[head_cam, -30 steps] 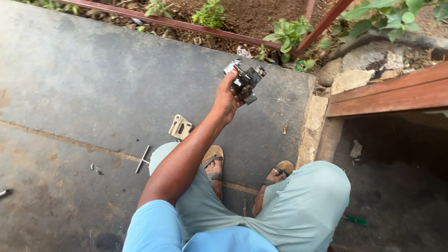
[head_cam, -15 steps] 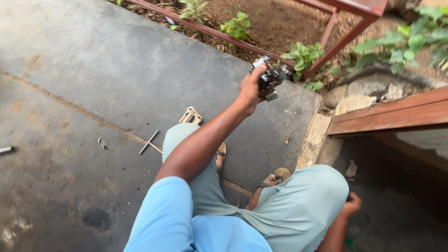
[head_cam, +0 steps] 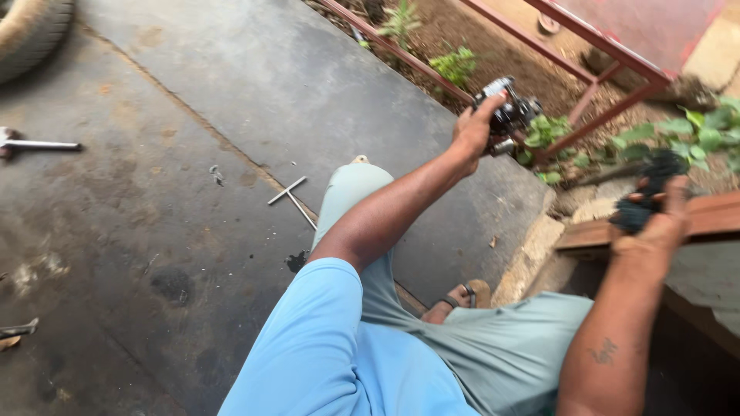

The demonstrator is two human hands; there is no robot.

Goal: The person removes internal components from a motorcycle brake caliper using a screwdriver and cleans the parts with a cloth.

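Dark, oil-stained concrete is spreading under me, with a garden bed beyond a red metal frame (head_cam: 593, 54). My left hand (head_cam: 472, 132) is clamping a small metal engine part (head_cam: 509, 114) and holding it up, arm stretched forward over my knee. It looks heavy, rigid and greasy, so I am judging that gripping its solid body is safest. My right hand (head_cam: 655, 223) is closing on a dark wad of rag (head_cam: 646, 192), raised beside a wooden ledge (head_cam: 709, 216).
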